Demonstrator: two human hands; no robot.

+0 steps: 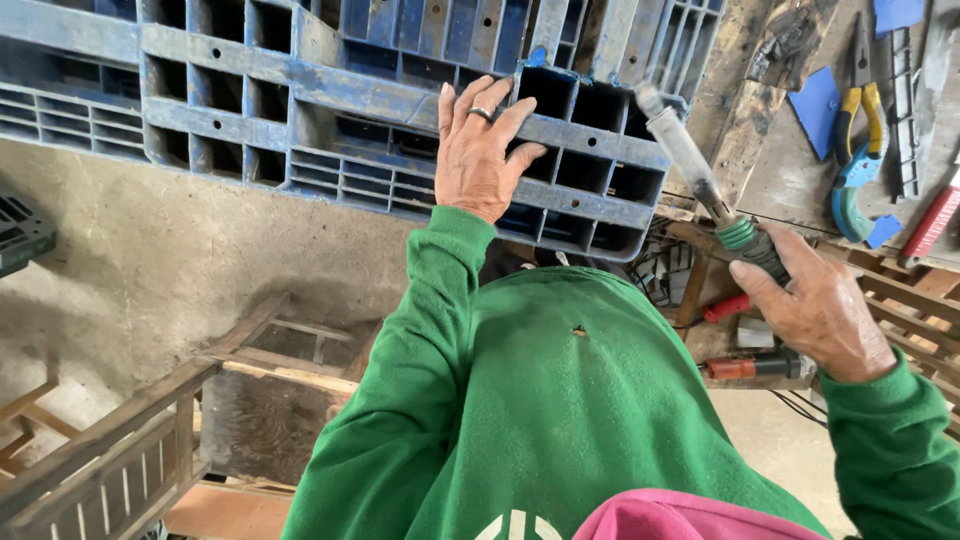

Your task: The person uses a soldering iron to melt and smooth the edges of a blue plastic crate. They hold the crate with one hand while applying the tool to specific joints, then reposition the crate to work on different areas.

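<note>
A large blue plastic pallet with a grid of open cells fills the upper part of the head view. My left hand, a ring on one finger, lies flat on the pallet near its lower right corner, fingers spread. My right hand grips the green-collared handle of a soldering-iron-like tool. Its long grey metal barrel points up and left, with the tip at the pallet's right edge. Both arms wear green sleeves.
A worn workbench at the right carries pliers with yellow handles, a blue-handled tool, blue plastic scraps and a red-handled tool. Wooden frames stand lower left on the concrete floor. A red tool lies below my right hand.
</note>
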